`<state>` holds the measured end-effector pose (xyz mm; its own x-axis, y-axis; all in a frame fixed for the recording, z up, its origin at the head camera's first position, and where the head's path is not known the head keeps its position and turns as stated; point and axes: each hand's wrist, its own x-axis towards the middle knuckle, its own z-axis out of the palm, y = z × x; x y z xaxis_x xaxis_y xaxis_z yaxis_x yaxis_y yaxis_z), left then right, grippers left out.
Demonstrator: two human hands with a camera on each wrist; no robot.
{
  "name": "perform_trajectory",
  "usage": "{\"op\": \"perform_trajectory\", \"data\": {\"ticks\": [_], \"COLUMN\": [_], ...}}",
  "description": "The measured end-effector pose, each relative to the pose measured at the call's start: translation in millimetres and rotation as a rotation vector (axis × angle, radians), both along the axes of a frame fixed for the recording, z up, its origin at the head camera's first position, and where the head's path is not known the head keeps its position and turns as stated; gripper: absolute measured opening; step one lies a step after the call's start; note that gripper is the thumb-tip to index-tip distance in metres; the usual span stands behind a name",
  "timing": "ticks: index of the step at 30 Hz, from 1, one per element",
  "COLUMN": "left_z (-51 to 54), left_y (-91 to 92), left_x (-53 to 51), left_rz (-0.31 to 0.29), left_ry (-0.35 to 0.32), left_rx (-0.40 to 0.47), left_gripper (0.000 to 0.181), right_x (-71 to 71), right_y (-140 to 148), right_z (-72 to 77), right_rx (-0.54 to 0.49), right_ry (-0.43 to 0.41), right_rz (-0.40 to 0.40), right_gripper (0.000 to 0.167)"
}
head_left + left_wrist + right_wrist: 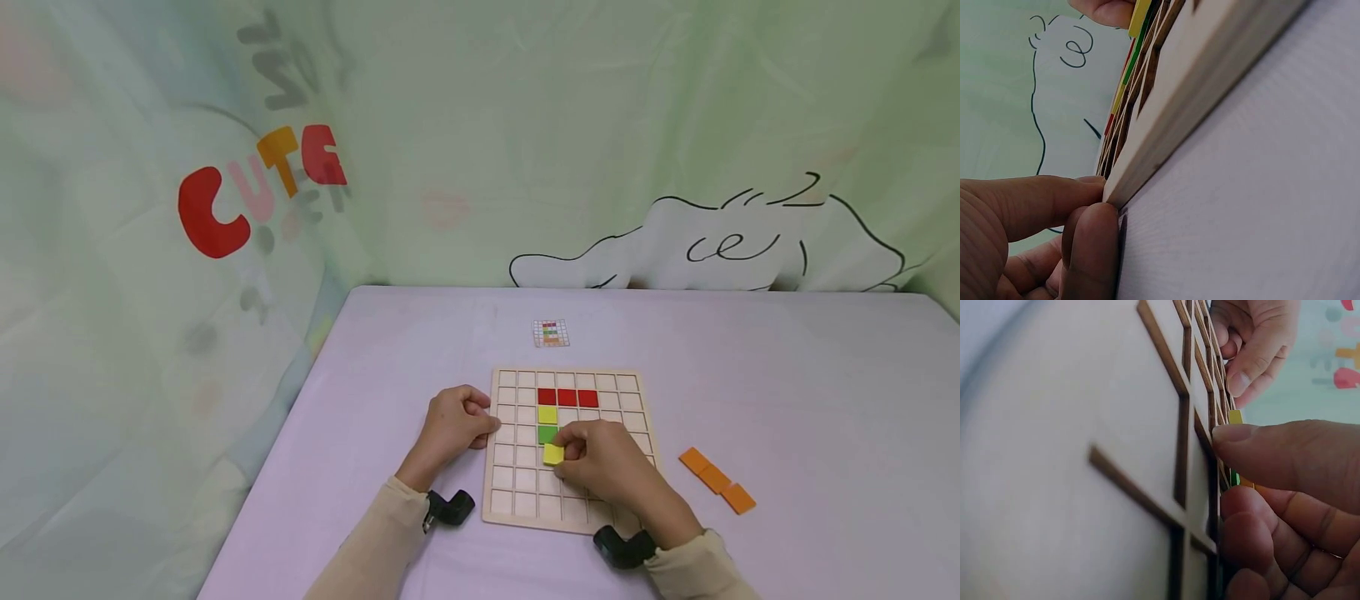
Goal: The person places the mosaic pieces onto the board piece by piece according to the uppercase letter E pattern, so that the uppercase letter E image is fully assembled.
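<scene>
A wooden grid board (503, 479) lies on the table, its left edge held between the thumb and fingers of my left hand (452, 423). In the left wrist view, that thumb (1054, 200) rests on the board's rim. My right hand (609, 460) pinches a yellow square tile (552, 454) over the cell just below a green tile (547, 435); whether it sits fully in the cell I cannot tell. Above the green one is another yellow tile (547, 414), under the leftmost of three red tiles (567, 397) in a row.
To the right of the board, three orange tiles (715, 478) lie in a slanting line on the lilac tabletop (825, 400). Behind the board lies a small pattern card (551, 333) with a coloured grid. A printed curtain (465, 150) hangs around the back and left.
</scene>
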<state>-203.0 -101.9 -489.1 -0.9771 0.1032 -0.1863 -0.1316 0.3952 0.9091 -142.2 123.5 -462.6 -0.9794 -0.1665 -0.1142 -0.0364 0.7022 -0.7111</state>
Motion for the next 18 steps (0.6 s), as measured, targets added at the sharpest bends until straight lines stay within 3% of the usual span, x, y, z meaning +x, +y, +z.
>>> {"op": "perform_trajectory", "data": {"ticks": [18], "left_z": [0.0], "left_y": [-1.2], "left_x": [-0.4], "left_rz": [-0.01], "left_ry": [0.002], "left_rx": [0.019], "left_gripper": [0.025], "right_x": [0.4], "right_y": [-4.7], "right_z": [-0.9], "right_rx": [-0.001], "right_ry": [0.001], "right_rz": [-0.001], "right_gripper": [0.022]}}
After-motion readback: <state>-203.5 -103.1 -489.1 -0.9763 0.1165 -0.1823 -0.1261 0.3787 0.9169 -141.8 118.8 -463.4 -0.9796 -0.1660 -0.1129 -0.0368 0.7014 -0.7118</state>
